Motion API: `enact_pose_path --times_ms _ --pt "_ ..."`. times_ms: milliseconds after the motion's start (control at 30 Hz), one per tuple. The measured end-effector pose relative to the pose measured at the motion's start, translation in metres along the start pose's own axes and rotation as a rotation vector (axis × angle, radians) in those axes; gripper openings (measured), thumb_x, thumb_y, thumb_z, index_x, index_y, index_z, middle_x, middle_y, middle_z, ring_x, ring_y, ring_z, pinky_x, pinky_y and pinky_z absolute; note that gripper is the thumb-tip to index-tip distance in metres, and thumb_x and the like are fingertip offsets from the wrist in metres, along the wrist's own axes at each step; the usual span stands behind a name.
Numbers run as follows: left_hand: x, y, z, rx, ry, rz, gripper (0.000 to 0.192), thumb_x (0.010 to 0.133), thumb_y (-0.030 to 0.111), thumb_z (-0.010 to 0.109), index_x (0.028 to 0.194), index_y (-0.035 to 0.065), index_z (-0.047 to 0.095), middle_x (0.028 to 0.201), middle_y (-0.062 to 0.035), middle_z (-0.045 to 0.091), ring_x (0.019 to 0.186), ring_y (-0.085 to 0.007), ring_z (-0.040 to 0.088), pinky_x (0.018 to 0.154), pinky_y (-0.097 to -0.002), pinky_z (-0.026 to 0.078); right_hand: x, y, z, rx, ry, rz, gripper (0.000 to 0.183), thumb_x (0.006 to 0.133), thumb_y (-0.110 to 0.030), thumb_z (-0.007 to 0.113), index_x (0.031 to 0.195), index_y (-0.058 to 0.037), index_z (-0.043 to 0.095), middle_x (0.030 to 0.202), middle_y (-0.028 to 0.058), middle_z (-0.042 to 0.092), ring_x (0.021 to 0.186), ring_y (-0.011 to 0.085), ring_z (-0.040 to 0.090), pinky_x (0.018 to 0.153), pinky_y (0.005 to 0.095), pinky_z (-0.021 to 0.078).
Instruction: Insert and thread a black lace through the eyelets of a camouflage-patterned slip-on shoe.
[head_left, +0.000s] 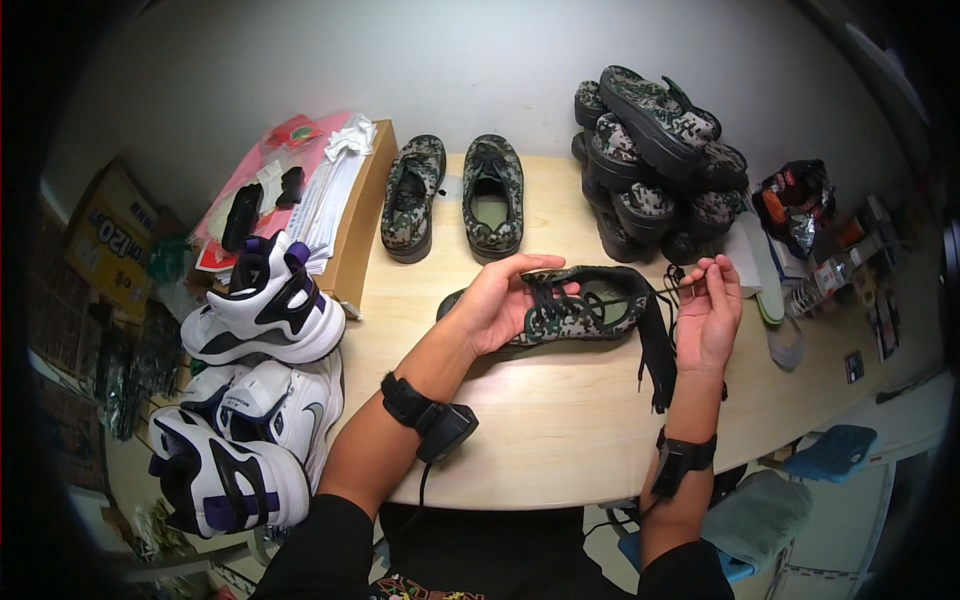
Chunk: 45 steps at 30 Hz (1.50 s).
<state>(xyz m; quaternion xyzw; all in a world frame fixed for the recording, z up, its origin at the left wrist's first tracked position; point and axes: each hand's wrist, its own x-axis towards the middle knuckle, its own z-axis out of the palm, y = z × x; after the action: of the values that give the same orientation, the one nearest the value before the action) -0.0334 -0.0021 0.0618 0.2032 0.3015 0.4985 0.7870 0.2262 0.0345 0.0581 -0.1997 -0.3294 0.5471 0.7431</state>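
Note:
A camouflage canvas lace-up shoe (581, 322) lies sideways on the wooden table (555, 435), its toe to the left and its opening on the right. My left hand (499, 307) grips the shoe's laced middle, with fingertips showing at the tongue. Past the heel, my right hand (709, 315) pinches a black shoelace (671, 289) between thumb and fingers; the lace runs back to the shoe's opening. Between the shoe and my right wrist, a bundle of black shoelaces (661, 360) hangs down over the tabletop. Each of my wrists wears a black strapped device.
Two camouflage shoes (493, 202) stand near the wall, with a pile of similar shoes (652, 165) to their right. White sneakers (262, 315) are stacked at left beside a cardboard box (360, 217) of papers. A plastic bottle (825, 281) and insoles (766, 274) lie at right.

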Motion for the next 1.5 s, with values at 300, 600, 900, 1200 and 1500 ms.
enact_pose_path --times_ms 300,600,900,1200,1500 --pt "-0.003 -0.004 -0.002 0.117 -0.049 0.034 0.027 0.092 0.017 0.05 0.109 -0.002 0.056 0.097 -0.0181 0.064 0.093 -0.0228 0.065 0.082 -0.0353 0.057 -0.046 0.01 0.059 -1.519 -0.587 -0.475 0.018 0.078 0.0 0.063 0.094 -0.0051 0.068 0.089 0.009 0.062 0.076 0.0268 0.059 0.072 0.0352 0.0459" --pt "0.0 -0.008 0.005 0.467 0.002 0.06 0.025 0.094 0.013 0.049 0.115 -0.0002 0.054 0.101 -0.013 0.065 0.091 -0.0159 0.066 0.077 -0.0255 0.056 -0.052 0.011 0.053 -1.672 -0.777 -0.317 0.013 0.082 -0.013 0.063 0.094 -0.0106 0.07 0.092 0.0034 0.065 0.077 0.0253 0.062 0.067 0.0348 0.0459" --pt "-0.007 -0.006 0.014 0.442 -0.025 0.072 0.026 0.093 0.013 0.05 0.115 -0.0012 0.054 0.094 -0.0145 0.067 0.082 -0.0143 0.066 0.072 -0.0233 0.054 -0.05 0.008 0.052 -1.792 -0.906 -0.29 0.013 0.079 -0.009 0.061 0.088 -0.0111 0.07 0.082 0.0045 0.063 0.068 0.0253 0.059 0.063 0.0359 0.044" --pt "-0.006 -0.006 0.008 0.347 -0.092 0.11 0.027 0.095 0.015 0.044 0.113 -0.0032 0.054 0.096 -0.0197 0.067 0.086 -0.0186 0.067 0.078 -0.0278 0.056 -0.048 0.01 0.049 -1.728 -0.882 -0.25 0.01 0.081 -0.011 0.061 0.089 -0.0086 0.066 0.078 0.0072 0.061 0.07 0.0302 0.058 0.062 0.0388 0.0432" --pt "-0.008 -0.014 0.015 0.535 -0.091 0.06 0.023 0.087 0.002 0.06 0.11 -0.0008 0.062 0.1 -0.006 0.065 0.086 -0.0097 0.06 0.08 -0.0231 0.05 -0.041 0.024 0.052 -1.301 -0.575 -0.609 0.018 0.075 0.005 0.065 0.092 -0.0012 0.063 0.092 0.011 0.059 0.076 0.0304 0.061 0.066 0.0372 0.0497"
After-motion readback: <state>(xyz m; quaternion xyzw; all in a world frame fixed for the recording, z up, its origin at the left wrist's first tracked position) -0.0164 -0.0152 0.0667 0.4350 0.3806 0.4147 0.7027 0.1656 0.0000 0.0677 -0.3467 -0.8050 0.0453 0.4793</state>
